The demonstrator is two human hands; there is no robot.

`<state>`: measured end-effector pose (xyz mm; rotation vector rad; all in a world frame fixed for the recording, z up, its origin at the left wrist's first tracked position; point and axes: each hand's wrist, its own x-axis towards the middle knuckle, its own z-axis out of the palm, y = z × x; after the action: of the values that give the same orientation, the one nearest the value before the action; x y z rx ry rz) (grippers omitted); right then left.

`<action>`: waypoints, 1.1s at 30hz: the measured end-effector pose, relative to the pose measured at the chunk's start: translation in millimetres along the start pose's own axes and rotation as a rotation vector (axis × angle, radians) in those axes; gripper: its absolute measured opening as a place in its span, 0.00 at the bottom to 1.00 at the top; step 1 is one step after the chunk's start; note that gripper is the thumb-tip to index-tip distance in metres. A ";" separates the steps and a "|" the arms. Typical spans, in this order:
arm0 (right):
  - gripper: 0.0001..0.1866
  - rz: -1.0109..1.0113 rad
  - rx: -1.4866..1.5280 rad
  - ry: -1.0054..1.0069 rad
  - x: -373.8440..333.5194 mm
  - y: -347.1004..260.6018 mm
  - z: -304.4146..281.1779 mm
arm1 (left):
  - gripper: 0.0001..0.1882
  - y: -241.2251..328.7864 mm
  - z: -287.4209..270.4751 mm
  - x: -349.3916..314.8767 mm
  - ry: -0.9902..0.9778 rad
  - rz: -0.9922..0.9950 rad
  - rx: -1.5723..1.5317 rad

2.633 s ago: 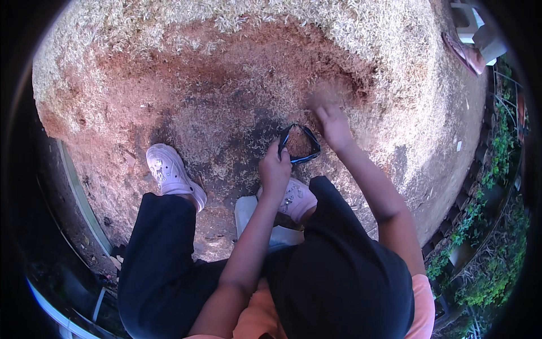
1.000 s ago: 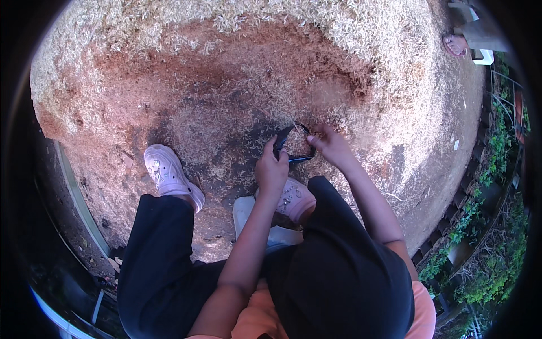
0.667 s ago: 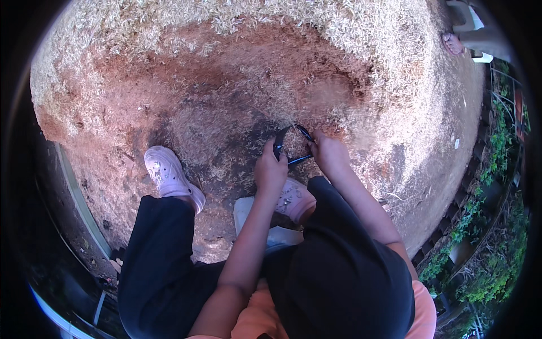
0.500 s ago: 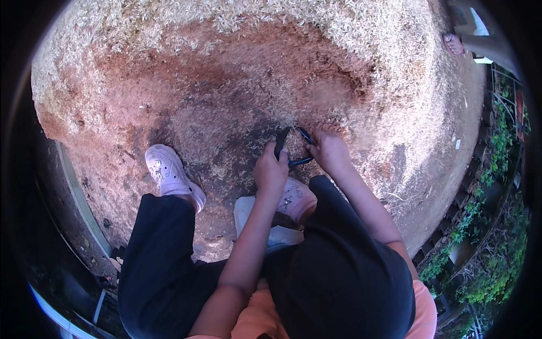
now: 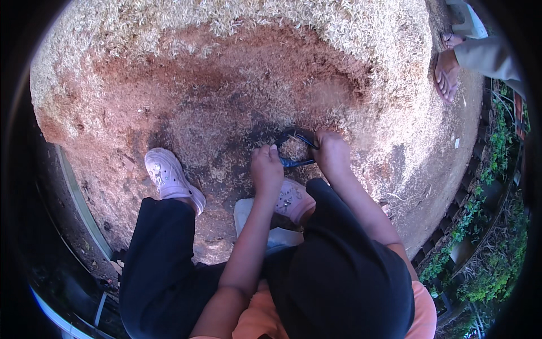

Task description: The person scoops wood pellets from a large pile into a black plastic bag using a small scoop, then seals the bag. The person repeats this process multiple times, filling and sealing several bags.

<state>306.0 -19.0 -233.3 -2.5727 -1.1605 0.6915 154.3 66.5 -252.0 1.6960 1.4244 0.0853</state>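
Note:
A black plastic bag [image 5: 296, 164] is stretched between my hands, its mouth spread into a rough ring. My left hand [image 5: 266, 170] pinches its left rim, thumb uppermost. On the opposite side, the fingers of my right hand [image 5: 333, 158] are closed on the rim. Pale brown bits show inside the ring; whether they lie in the bag or on the ground beneath, I cannot tell. Just below the bag is my right foot in a pink clog [image 5: 293, 200].
Dry husks [image 5: 254, 14] cover the far ground, with reddish soil [image 5: 226, 62] nearer. My other pink clog [image 5: 166, 172] is at left. Another person's bare foot [image 5: 446, 76] stands at far right. Bricks and green plants [image 5: 483, 209] edge the right side. A whitish container [image 5: 243, 212] is beneath me.
The bag's mouth has opened from a narrow, folded shape into a rounder ring. My left hand has shifted slightly along its rim. The other person's leg has come further into view.

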 end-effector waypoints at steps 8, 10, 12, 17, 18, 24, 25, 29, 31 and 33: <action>0.16 0.079 0.508 -0.255 5.2 3.5 14.3 | 0.14 -5.2 11.4 -4.1 0.113 0.071 0.034; 0.15 0.064 0.538 -0.242 5.5 5.1 18.3 | 0.15 -11.8 11.6 0.2 0.207 0.305 -0.015; 0.14 0.024 0.547 -0.198 4.8 6.2 20.6 | 0.12 -19.8 10.7 6.1 0.014 0.152 -0.122; 0.12 -0.155 0.276 0.027 3.8 4.8 19.1 | 0.11 -26.4 11.4 7.2 -0.062 0.079 -0.235; 0.12 -0.113 0.270 0.016 4.2 4.0 17.9 | 0.10 -25.0 11.2 6.1 -0.033 0.081 -0.245; 0.12 -0.074 0.347 -0.048 11.0 -4.1 4.8 | 0.07 -11.9 4.9 4.5 -0.019 -0.009 -0.241; 0.12 -0.089 0.333 -0.050 11.9 -7.0 2.2 | 0.07 -10.3 4.0 4.2 -0.038 -0.034 -0.222; 0.11 -0.295 0.197 0.100 10.2 -19.7 -8.1 | 0.08 -6.8 3.1 4.3 -0.041 -0.035 -0.209; 0.12 -0.311 0.129 0.068 9.9 -25.8 -8.6 | 0.08 -6.3 4.4 4.3 -0.033 -0.019 -0.233; 0.11 -0.337 0.090 0.084 10.8 -30.6 -5.2 | 0.08 -7.0 5.2 4.2 -0.037 -0.020 -0.220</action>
<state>295.2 9.2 -220.2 -2.2322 -1.4507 0.5382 153.3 66.6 -261.7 1.4955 1.3522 0.1916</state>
